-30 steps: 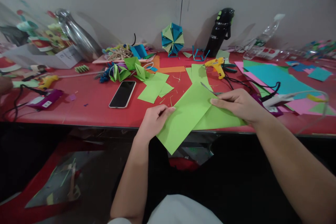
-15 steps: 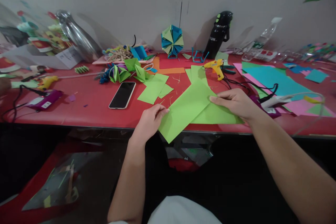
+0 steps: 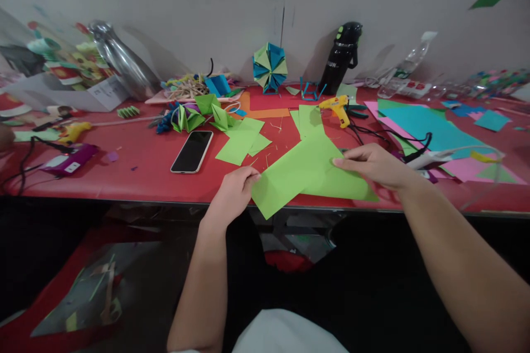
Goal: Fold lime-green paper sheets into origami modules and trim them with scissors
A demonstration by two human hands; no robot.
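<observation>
A light green sheet of paper [image 3: 285,174] is held between my two hands over the front edge of the red table. My left hand [image 3: 237,187] pinches its left corner between thumb and fingers. At the sheet's right side, my right hand [image 3: 368,162] pinches the paper with the thumb on top. Another green sheet [image 3: 343,185] lies under the held one, beneath my right hand. Smaller green paper pieces [image 3: 238,143] rest behind my left hand, and a strip of green paper [image 3: 310,118] lies beyond the held sheet.
A phone [image 3: 192,151] lies left of the paper. Behind stand a yellow glue gun [image 3: 337,110], a blue and green paper wheel [image 3: 270,68] and a black bottle [image 3: 342,58]. Coloured sheets [image 3: 430,127] and a purple power strip cover the right. A metal flask [image 3: 124,60] leans at left.
The held sheet's right edge has dropped a little toward the sheet below. Both hands keep their pinch and have barely shifted; the whole view has moved slightly.
</observation>
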